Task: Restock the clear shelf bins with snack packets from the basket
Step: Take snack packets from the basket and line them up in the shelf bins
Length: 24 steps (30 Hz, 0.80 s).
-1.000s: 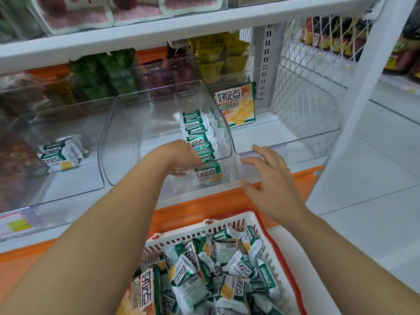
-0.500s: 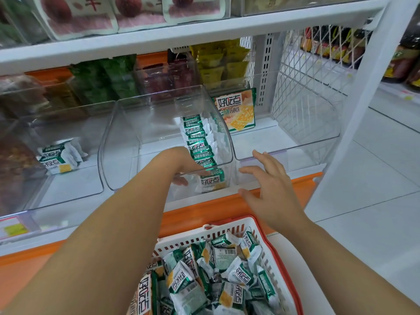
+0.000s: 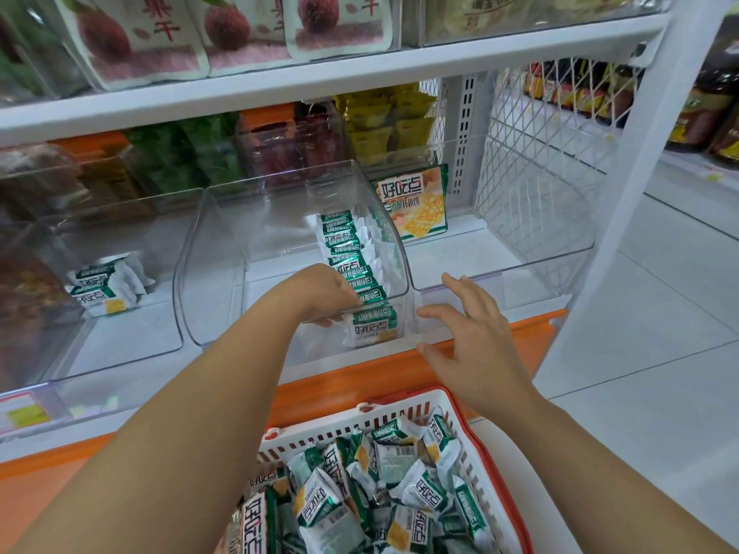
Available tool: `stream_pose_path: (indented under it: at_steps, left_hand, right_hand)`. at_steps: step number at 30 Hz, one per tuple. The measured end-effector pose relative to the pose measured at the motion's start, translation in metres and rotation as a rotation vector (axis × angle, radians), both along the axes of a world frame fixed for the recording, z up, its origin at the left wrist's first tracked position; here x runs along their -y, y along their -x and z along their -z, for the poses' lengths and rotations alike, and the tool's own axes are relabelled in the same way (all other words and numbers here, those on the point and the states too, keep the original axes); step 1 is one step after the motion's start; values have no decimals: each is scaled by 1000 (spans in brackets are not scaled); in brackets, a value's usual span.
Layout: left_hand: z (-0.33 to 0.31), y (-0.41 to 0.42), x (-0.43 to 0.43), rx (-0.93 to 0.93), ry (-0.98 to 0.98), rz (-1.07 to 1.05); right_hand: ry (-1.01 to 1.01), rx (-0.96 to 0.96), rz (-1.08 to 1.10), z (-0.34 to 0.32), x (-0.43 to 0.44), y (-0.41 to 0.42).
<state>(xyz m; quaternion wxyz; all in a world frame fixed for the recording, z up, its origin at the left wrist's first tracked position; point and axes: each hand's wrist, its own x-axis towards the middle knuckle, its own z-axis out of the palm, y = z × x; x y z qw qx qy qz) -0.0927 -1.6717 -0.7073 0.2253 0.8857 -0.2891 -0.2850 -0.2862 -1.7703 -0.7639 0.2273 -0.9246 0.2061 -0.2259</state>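
1. Head view: white shelf (image 3: 448, 251), orange-edged, across centre; pale tiled floor (image 3: 660, 353) at right.
2. Left hand (image 3: 320, 291) inside middle clear bin (image 3: 212, 273), fingers curled against snack packets (image 3: 352, 265); grip unclear.
3. Right hand (image 3: 468, 333) hovers beside it, fingers spread, empty.
4. Basket (image 3: 340, 427) at bottom centre.

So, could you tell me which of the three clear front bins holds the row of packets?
The middle bin, where the left hand reaches in. The left bin has only a few loose packets; the right bin shows no row.

Clear glossy plastic bin (image 3: 224, 273), shiny foil-like snack packets (image 3: 352, 269), slotted plastic basket (image 3: 496, 445), white wire mesh panel (image 3: 532, 185)
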Motion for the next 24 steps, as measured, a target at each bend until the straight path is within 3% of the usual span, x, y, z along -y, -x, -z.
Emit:
stream_pose_path:
  at_steps: [3,5,7,10,13,21,24]
  left_hand:
    - [-2,0,-3,203,-40,42]
    - [-1,0,0,405,29,22]
    - [2,0,6,490,92,85]
    - [6,3,19,393,41,243]
    - [12,0,32,266,-24,259]
    - [23,-15,45,237,-145,331]
    - [21,-12,44,215,-105,300]
  right_hand:
    - [-13,10,-9,0,0,2]
    - [-21,4,-13,0,-1,2]
    - [-26,5,-12,-1,-2,1]
    - [-42,-2,-7,-3,-4,1]
    - [-34,15,-8,0,-4,0]
    - [19,59,6,8,0,-3]
    - [16,36,-8,5,0,-1]
